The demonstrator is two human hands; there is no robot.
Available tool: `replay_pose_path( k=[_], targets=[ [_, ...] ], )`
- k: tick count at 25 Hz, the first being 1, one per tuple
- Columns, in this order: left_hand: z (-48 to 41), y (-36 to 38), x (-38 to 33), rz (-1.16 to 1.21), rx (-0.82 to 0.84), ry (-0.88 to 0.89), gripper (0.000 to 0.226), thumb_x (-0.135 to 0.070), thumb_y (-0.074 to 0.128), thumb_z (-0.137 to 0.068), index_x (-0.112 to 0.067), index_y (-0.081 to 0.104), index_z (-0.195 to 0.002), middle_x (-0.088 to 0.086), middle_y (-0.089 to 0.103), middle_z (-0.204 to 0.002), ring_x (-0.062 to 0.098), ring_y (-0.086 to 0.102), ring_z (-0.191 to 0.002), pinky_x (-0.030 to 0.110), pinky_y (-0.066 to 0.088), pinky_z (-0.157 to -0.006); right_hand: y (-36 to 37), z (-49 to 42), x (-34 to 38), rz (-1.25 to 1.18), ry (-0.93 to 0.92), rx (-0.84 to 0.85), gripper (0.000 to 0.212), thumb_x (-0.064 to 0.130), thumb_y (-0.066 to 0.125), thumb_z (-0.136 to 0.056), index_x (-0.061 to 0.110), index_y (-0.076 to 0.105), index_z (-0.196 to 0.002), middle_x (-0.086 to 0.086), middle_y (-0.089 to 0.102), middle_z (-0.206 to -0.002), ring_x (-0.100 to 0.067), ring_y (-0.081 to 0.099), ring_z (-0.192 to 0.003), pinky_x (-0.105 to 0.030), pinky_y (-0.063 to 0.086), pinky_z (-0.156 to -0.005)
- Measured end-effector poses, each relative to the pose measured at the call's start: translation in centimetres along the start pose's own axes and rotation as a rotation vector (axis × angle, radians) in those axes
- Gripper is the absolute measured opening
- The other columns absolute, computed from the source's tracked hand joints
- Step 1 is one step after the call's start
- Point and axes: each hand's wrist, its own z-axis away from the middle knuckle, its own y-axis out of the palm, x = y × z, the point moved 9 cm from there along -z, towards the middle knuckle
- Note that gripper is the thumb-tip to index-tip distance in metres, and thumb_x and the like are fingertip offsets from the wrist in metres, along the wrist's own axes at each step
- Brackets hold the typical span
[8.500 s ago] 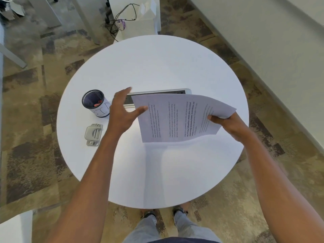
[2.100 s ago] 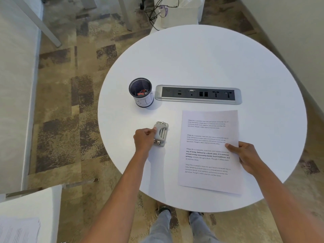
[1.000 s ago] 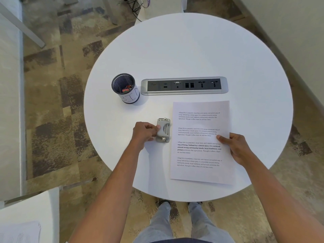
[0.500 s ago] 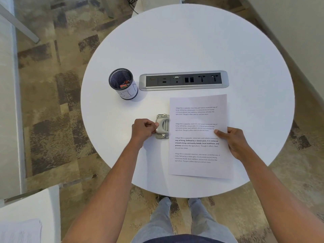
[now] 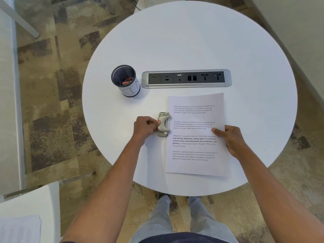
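A printed sheet of paper (image 5: 196,134) lies flat on the round white table (image 5: 189,41). A grey metal hole punch (image 5: 164,124) sits at the sheet's left edge, its mouth touching or just over that edge. My left hand (image 5: 145,126) grips the punch's left side with curled fingers. At the sheet's right edge, my right hand (image 5: 228,137) holds the paper, thumb on top and fingers curled at the border.
A black mesh pen cup (image 5: 125,80) with a white label stands left of a recessed power and data socket strip (image 5: 186,78). A white surface with a stack of papers (image 5: 19,228) is at lower left. A wall runs along the right.
The sheet went from held in the air to flat on the table. My left hand slid the hole punch rightwards until it met the sheet's left edge.
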Motion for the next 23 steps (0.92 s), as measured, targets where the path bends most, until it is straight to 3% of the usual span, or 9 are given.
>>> replay_pose_path(
  k=[5, 15, 23],
  targets=[
    [-0.02, 0.07, 0.14, 0.000, 0.003, -0.004, 0.019, -0.019, 0.076, -0.080, -0.001, 0.070, -0.082, 0.015, 0.068, -0.073, 0.017, 0.067, -0.058, 0.022, 0.050, -0.055, 0.05, 0.13, 0.02, -0.019, 0.002, -0.007, 0.011, 0.001, 0.072, -0.084, 0.003, 0.075, -0.095, -0.014, 0.078, -0.092, -0.028, 0.077, -0.080, -0.037, 0.063, -0.069],
    [-0.18, -0.01, 0.31, 0.011, 0.008, -0.008, 0.016, -0.020, 0.078, -0.079, -0.007, 0.069, -0.076, 0.010, 0.067, -0.068, 0.011, 0.066, -0.054, 0.022, 0.049, -0.053, 0.30, 0.28, 0.45, 0.004, -0.024, -0.032, 0.010, 0.001, 0.073, -0.084, 0.003, 0.075, -0.094, -0.012, 0.079, -0.090, -0.027, 0.076, -0.079, -0.036, 0.062, -0.068],
    [-0.15, 0.05, 0.19, 0.007, 0.024, -0.002, 0.019, -0.020, 0.077, -0.079, -0.003, 0.070, -0.082, 0.013, 0.069, -0.072, 0.018, 0.068, -0.061, 0.023, 0.051, -0.056, 0.22, 0.38, 0.71, 0.018, -0.044, -0.069, 0.008, 0.002, 0.074, -0.082, 0.008, 0.077, -0.088, -0.008, 0.079, -0.087, -0.025, 0.077, -0.077, -0.035, 0.062, -0.068]
  ],
)
